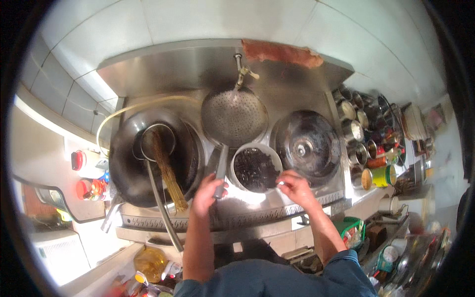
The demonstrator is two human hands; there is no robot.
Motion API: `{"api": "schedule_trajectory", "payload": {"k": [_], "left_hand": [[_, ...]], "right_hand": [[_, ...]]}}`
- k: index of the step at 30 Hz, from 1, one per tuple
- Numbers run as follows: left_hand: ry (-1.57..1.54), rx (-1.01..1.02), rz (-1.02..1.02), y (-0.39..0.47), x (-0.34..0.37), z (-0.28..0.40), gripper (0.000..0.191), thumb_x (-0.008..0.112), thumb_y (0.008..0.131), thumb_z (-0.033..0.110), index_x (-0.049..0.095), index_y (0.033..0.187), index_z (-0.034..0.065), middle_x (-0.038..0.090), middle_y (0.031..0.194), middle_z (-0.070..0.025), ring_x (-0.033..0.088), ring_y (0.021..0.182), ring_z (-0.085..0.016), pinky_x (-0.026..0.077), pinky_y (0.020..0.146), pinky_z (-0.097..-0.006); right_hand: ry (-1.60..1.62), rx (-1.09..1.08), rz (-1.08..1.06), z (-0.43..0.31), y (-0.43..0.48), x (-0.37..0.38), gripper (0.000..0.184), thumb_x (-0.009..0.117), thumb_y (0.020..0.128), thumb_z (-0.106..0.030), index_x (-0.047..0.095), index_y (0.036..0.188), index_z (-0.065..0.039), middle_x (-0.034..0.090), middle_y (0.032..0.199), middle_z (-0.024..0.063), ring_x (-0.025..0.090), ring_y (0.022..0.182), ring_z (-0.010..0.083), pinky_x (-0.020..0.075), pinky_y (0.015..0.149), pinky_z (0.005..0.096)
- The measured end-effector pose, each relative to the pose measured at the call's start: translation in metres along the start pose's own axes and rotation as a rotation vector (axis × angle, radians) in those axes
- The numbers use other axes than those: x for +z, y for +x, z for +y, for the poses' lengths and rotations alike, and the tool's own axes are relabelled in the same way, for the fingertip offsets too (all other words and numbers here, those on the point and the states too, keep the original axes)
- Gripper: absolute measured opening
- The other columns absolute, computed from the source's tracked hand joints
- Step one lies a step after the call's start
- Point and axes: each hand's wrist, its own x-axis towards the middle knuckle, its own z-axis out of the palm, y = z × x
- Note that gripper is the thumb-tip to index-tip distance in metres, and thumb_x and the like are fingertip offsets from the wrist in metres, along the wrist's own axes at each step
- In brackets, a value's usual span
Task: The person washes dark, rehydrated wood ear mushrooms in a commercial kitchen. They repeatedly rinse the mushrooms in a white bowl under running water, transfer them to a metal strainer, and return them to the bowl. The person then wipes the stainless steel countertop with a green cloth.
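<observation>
My left hand (210,190) is closed round the grey handle of a round perforated metal strainer (234,115), which lies below a wall tap (241,72). At the right front rim of a round pot (277,157) with dark contents, my right hand (295,186) has its fingertips together; whether they pinch the rim or a small pale thing is unclear. To the left a large dark wok (126,167) holds a bamboo wok brush (169,174) and a long-handled ladle (159,200). A dark round lid or upturned pan (308,146) sits right of the pot.
Several metal containers of seasonings (352,130) and a yellow-green can (382,176) crowd the right side. A pale hose (111,117) curves behind the wok. Red-lidded jars (85,160) stand at the far left. A reddish cloth (282,54) hangs on the steel backsplash. Below left is an oil jug (150,261).
</observation>
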Motion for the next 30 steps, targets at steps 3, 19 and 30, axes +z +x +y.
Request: {"api": "schedule_trajectory", "payload": {"k": [3,19,30], "left_hand": [[-0.184,-0.072,-0.089,0.008,-0.006,-0.011,0.050,0.060,0.090,0.006,0.036,0.132,-0.0041,0.064,0.083,-0.0182,0.060,0.061,-0.025,0.049,0.052,-0.0373],[0.221,0.208,0.049,-0.090,0.066,0.028,0.011,0.059,0.077,0.002,0.057,0.087,-0.0039,0.059,0.067,-0.0107,0.055,0.051,-0.020,0.042,0.048,-0.0327],[0.513,0.380,0.421,-0.165,0.094,-0.002,0.014,0.056,0.075,0.005,0.056,0.087,-0.0021,0.059,0.066,-0.0097,0.059,0.054,-0.018,0.045,0.045,-0.0315]], "right_hand": [[-0.204,-0.055,-0.065,0.002,-0.018,0.033,0.017,0.076,0.078,-0.017,0.067,0.088,-0.006,0.063,0.099,0.0087,0.067,0.079,0.0291,0.0557,0.066,0.0370],[-0.306,-0.167,0.008,0.053,-0.079,0.024,0.012,0.076,0.075,-0.016,0.065,0.076,-0.011,0.056,0.084,0.0049,0.063,0.072,0.0285,0.0528,0.060,0.0408],[-0.315,-0.181,0.014,0.061,-0.087,0.017,0.009,0.072,0.077,-0.015,0.065,0.079,-0.010,0.058,0.088,0.0052,0.064,0.076,0.0280,0.0534,0.061,0.0414]]}}
